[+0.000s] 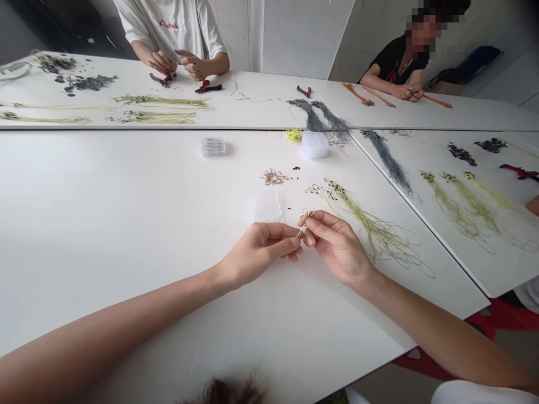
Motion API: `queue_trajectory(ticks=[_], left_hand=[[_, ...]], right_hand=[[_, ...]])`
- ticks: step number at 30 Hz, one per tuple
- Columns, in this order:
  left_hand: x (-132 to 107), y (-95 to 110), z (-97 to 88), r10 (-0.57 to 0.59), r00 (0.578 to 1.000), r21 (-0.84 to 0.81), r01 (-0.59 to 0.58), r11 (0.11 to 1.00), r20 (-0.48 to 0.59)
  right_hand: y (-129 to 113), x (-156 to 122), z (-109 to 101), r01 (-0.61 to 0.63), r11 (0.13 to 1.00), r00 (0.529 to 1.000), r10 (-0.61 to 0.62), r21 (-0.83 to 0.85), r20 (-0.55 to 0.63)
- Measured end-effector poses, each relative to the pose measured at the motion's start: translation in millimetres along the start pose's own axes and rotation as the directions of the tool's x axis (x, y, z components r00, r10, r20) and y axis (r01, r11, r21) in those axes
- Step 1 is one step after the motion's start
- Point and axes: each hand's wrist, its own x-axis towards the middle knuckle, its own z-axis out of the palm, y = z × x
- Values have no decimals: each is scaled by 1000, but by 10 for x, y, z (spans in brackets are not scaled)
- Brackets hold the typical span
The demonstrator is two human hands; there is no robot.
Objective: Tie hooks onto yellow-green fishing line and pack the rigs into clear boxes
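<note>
1. Left hand lies low over the desk with a narrow shape, and its fingertips seem to close on the lower end of a small hook rig made of pale green line.
2. Right hand is narrow too. Its thumb and first finger pinch the upper part of the same rig, so the rig is held between the two hands, just above the desk.
3. Just beside the right hand lies a bundle of pale green lines with dark hook ends. Near the left fingers is a clear plastic box, and farther ahead are a small pile of brass-coloured hooks and a few black beads.
4. For such tiny work, it seems better to pinch close to the hook and keep both hands steady. The loose line should stay away from the bundle, so that it does not tangle.
5. Across the desk, a person in a white T-shirt has hands near red-handled pliers, and a person in a black shirt has hands near orange lines.
</note>
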Motion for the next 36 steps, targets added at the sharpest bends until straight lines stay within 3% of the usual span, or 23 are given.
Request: queue_trajectory(ticks=[4, 8, 12, 16, 20, 27, 36], left_hand=[[3, 13, -45, -28, 1000, 127, 29, 991, -6], [12, 77, -122, 1, 999, 335, -13, 942, 36], [24, 199, -226, 116, 993, 592, -92, 800, -2], [27, 269, -290, 303, 952, 739, -231, 633, 38], [18, 236, -294, 421, 894, 772, -375, 513, 154], [10, 184, -296, 465, 850, 754, -470, 459, 246], [10, 198, -322, 447, 847, 748, -490, 447, 288]], right_hand=[[-48, 9, -13, 24, 1000, 1000, -24, -15, 4], [-70, 20, -22, -4, 1000, 1000, 3, 0, 9], [-80, 26, -36, -62, 998, 996, 60, 24, 70], [-82, 24, -44, -106, 994, 988, 108, -22, 113], [-86, 22, -43, -155, 984, 973, 167, -84, 160], [-95, 14, -36, -170, 977, 954, 196, -129, 227], [-108, 2, -30, -182, 968, 936, 223, -171, 271]])
